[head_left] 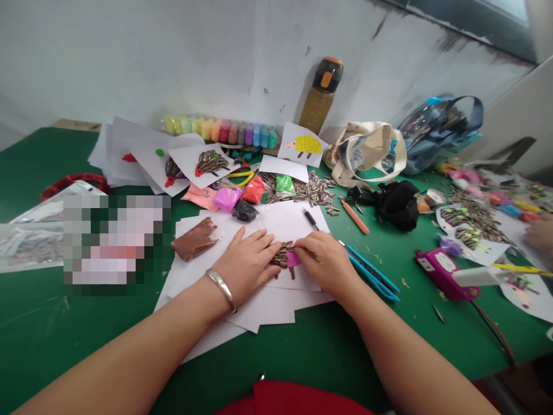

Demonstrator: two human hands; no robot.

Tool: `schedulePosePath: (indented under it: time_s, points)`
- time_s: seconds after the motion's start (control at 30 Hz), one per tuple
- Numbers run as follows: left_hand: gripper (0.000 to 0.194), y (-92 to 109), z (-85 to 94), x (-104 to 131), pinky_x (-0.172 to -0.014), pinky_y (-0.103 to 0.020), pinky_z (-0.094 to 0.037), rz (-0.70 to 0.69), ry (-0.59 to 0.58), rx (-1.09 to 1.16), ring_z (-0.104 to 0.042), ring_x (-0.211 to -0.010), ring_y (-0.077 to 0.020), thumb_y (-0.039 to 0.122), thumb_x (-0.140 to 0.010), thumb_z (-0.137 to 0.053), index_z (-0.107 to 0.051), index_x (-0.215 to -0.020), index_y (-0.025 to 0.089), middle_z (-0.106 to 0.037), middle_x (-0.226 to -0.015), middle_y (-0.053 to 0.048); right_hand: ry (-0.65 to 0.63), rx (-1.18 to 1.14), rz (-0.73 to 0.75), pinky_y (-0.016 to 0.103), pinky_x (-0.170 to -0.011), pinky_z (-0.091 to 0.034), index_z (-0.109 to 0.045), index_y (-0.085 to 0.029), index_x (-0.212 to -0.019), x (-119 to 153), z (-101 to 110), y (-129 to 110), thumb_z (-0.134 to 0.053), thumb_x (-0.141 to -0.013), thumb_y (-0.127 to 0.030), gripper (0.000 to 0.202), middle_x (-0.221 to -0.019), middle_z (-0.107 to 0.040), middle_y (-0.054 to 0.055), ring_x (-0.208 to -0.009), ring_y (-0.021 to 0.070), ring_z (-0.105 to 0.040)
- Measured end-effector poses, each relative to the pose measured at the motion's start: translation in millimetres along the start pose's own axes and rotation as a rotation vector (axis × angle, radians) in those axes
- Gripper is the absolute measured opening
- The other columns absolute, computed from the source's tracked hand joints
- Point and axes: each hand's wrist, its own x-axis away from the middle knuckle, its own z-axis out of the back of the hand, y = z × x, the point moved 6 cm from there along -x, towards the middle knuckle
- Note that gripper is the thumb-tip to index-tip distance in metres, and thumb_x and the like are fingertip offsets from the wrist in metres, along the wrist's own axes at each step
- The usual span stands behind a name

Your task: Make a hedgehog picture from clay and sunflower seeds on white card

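Observation:
My left hand (pixel 246 265), with a silver bracelet at the wrist, lies flat on the white paper (pixel 242 311), fingers spread and their tips beside a figure of striped seeds (pixel 283 254). The figure has a purple-pink clay part (pixel 293 259) at its right and brown legs below. My right hand (pixel 326 259) has its fingers pinched together at the edge of that pink clay. A brown clay block (pixel 195 239) in clear wrap rests on the paper left of my left hand. A black pen (pixel 310 219) lies above my right hand.
Behind the paper are clay packets (pixel 228 197), loose seeds (pixel 317 191) and a yellow hedgehog picture (pixel 303 144). A blue cutter (pixel 371 271) lies right of my right hand, near a magenta device (pixel 444 274). A bottle (pixel 322 95) stands by the wall. Another person's hand shows far right.

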Motion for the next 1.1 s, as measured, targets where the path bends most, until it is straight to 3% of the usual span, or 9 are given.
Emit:
schedulePosePath:
  time_s: [0.8, 0.93, 1.1]
  points:
    - [0.041, 0.4, -0.5, -0.5, -0.11, -0.058, -0.027, 0.012, -0.009, -0.043, -0.044, -0.131, -0.0305, 0.035, -0.093, -0.054, -0.053, -0.13, 0.018, -0.057, -0.136, -0.011, 0.029, -0.009, 0.039, 0.03, -0.073, -0.044, -0.072, -0.018, -0.081, -0.5, -2.1, -3.5, -0.055, -0.09, -0.017, 0.019, -0.08, -0.066, 0.007, -0.079, 0.0196, -0.06]
    - [0.04, 0.6, -0.2, -0.3, -0.11, -0.057, -0.027, 0.008, 0.0, -0.04, -0.043, -0.132, -0.0306, 0.035, -0.094, -0.053, -0.053, -0.13, 0.018, -0.057, -0.136, -0.011, 0.036, -0.04, -0.004, 0.03, -0.073, -0.044, -0.072, -0.019, -0.083, -1.5, 4.0, 1.3, -0.055, -0.091, -0.021, 0.019, -0.078, -0.066, 0.005, -0.08, 0.0194, -0.06]
    - [0.041, -0.1, 0.4, -0.3, -0.109, -0.058, -0.026, 0.013, -0.022, -0.007, -0.043, -0.132, -0.0308, 0.035, -0.094, -0.053, -0.052, -0.131, 0.017, -0.057, -0.135, -0.011, 0.13, -0.087, -0.145, 0.028, -0.076, -0.044, -0.072, -0.021, -0.085, -1.4, 16.1, 23.9, -0.056, -0.088, -0.019, 0.016, -0.078, -0.067, 0.003, -0.081, 0.0177, -0.061]
